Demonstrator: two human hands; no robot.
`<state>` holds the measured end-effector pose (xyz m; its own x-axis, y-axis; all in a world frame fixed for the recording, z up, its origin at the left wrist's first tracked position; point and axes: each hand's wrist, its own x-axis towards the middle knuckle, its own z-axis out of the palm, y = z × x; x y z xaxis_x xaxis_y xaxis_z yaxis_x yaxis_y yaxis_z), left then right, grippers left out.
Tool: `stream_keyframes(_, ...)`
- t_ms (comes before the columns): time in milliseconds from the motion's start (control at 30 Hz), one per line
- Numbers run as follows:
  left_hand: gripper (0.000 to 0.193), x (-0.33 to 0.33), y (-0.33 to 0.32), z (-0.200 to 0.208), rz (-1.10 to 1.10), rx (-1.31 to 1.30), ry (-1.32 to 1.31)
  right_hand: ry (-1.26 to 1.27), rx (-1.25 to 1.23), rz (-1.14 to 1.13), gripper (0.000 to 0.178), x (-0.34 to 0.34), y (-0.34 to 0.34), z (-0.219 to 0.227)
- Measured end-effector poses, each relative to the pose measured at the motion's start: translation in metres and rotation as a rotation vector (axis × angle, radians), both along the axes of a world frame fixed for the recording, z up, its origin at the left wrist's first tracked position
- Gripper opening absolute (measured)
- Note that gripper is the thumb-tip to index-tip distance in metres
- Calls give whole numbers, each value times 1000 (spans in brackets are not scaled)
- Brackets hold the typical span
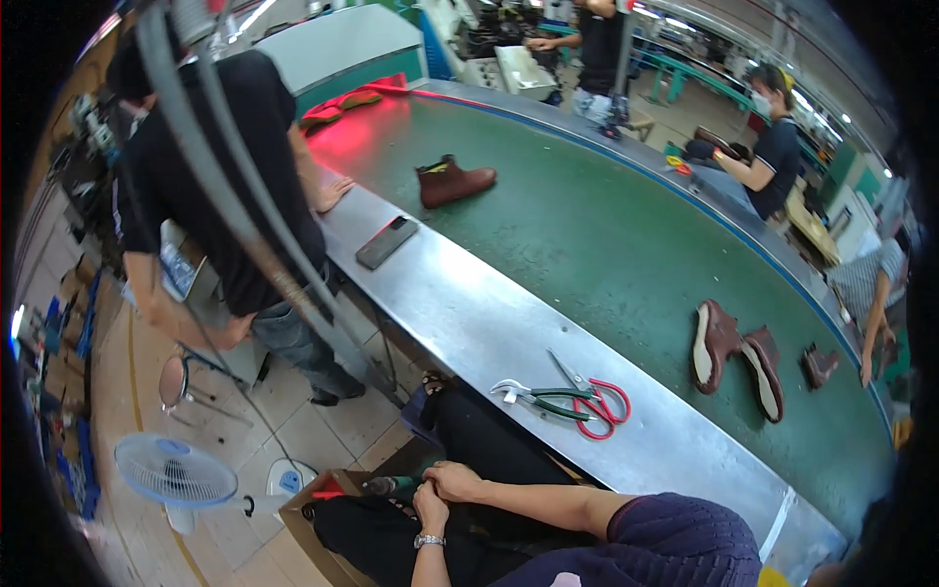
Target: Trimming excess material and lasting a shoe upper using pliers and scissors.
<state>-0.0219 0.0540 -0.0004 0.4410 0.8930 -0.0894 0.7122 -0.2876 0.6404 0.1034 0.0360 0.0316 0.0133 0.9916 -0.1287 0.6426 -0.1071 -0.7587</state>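
My left hand [430, 508], with a metal watch on its wrist, rests closed over my lap. My right hand [453, 481] lies against it, fingers curled. What they hold, if anything, is hidden. A green and dark tool-like object [391, 484] shows just beside the fingers, above an open carton [305, 528]; I cannot tell whether a hand touches it. Up and to the right of my hands, on the metal ledge [460, 303], lie green-handled pliers [538, 393] and red-handled scissors [603, 406], touching each other.
On the green conveyor belt [587, 254] are a brown ankle boot [455, 183], two pale-soled brown boots [717, 347] [763, 372] and a smaller brown piece [820, 366]. A phone [387, 243] lies on the ledge. A fan [176, 470] stands left; a co-worker [220, 176] leans at the belt.
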Motion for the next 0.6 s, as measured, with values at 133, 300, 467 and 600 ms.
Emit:
stream_keyframes(133, 22, -9, 2, -12, 99, -62, -47, -1, 17, 28, 26, -10, 2, -3)
stream_keyframes(300, 21, -2, 3, 2, -1, -84, -87, 50, 27, 11, 23, -8, 3, -14)
stream_keyframes(467, 26, -6, 6, -6, 27, -135, -156, 27, 75, -41, 24, -9, 2, -8)
stream_keyframes(600, 31, -14, 10, -7, 73, -206, -213, 51, 109, -33, 22, -16, 8, -14)
